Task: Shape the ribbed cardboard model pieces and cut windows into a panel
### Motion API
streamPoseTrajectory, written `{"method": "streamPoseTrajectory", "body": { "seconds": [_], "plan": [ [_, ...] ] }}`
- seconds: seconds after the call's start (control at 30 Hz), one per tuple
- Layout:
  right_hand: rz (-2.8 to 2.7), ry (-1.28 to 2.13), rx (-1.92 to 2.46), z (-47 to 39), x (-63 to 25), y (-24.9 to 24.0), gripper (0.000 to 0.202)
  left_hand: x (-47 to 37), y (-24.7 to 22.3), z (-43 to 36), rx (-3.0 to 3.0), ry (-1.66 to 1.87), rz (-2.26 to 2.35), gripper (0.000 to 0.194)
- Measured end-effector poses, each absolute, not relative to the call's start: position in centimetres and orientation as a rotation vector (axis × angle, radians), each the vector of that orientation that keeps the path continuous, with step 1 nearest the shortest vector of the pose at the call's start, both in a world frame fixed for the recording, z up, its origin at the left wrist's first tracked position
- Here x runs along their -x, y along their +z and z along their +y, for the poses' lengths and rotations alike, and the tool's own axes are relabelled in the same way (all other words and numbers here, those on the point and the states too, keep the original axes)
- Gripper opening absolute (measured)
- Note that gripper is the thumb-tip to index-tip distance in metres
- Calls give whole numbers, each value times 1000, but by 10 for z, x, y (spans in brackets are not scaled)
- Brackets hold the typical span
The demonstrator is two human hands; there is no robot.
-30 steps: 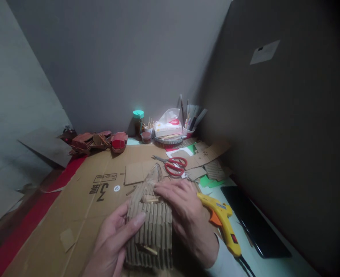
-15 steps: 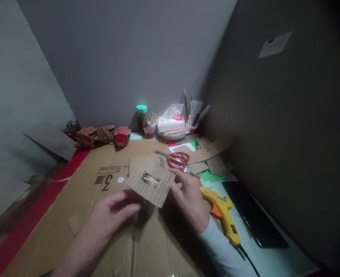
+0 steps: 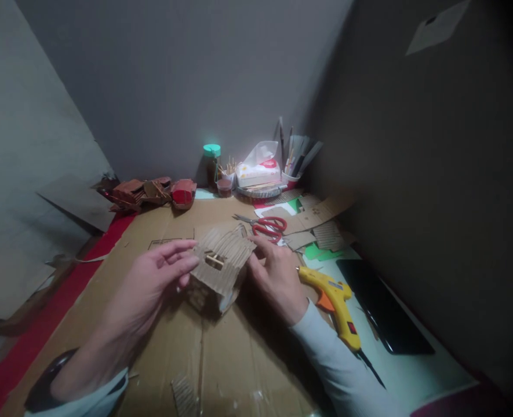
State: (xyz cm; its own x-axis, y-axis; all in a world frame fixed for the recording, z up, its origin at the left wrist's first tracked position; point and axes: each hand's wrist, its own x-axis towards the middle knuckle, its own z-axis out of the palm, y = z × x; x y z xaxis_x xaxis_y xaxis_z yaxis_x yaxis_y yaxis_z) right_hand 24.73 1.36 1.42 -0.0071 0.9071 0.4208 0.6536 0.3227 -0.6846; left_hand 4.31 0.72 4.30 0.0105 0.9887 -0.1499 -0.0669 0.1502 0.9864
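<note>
A small corrugated cardboard piece (image 3: 228, 275), with a rectangular hole and thin sticks across it, is held tilted above the large cardboard sheet (image 3: 152, 336). My left hand (image 3: 156, 278) pinches its left edge between thumb and fingers. On the opposite side my right hand (image 3: 277, 278) grips the upper right edge, its fingertips partly behind the cardboard. Below the ridged face, more cardboard sides of the piece show. Red-handled scissors (image 3: 270, 229) lie just beyond it. To the right of my right hand rests a yellow glue gun (image 3: 337, 301).
A black phone-like slab (image 3: 384, 307) lies at the right. Cardboard scraps (image 3: 326, 234) are piled behind the glue gun. Along the back stand a tissue pack (image 3: 259, 172), a green-lidded jar (image 3: 211, 159), a cup of brushes (image 3: 291, 176) and reddish cardboard models (image 3: 141, 194).
My left hand has moved up and closed on the cardboard piece's left edge. The piece has turned, showing more of its lower sides. The camera view has shifted slightly.
</note>
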Motion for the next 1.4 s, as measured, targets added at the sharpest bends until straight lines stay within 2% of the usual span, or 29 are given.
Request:
{"method": "streamPoseTrajectory", "body": {
  "seconds": [0.17, 0.37, 0.5, 0.63, 0.77, 0.97, 1.4],
  "plan": [
    [-1697, 388, 1385, 14, -247, 17, 34, -43, 30, 24, -1122, 1191, 1329, 23],
    [-1779, 415, 1302, 12, -247, 17, 35, -52, 25, 23, -1208, 1196, 1442, 13],
    [-1834, 362, 1346, 2, -245, 16, 51, -64, 20, 24, -1317, 1189, 1434, 11],
    [-1900, 274, 1449, -13, -240, 16, 68, -73, 11, 34, -1462, 1128, 1391, 13],
    [-2006, 199, 1548, -19, -234, 17, 64, -76, 6, 41, -1647, 1066, 1394, 22],
    [-2102, 135, 1653, -19, -230, 13, 70, -75, 7, 35, -1822, 986, 1472, 26],
    [-2094, 79, 1710, -25, -228, 11, 67, -76, 1, 26, -1787, 1041, 1285, 41]
  ]
}}
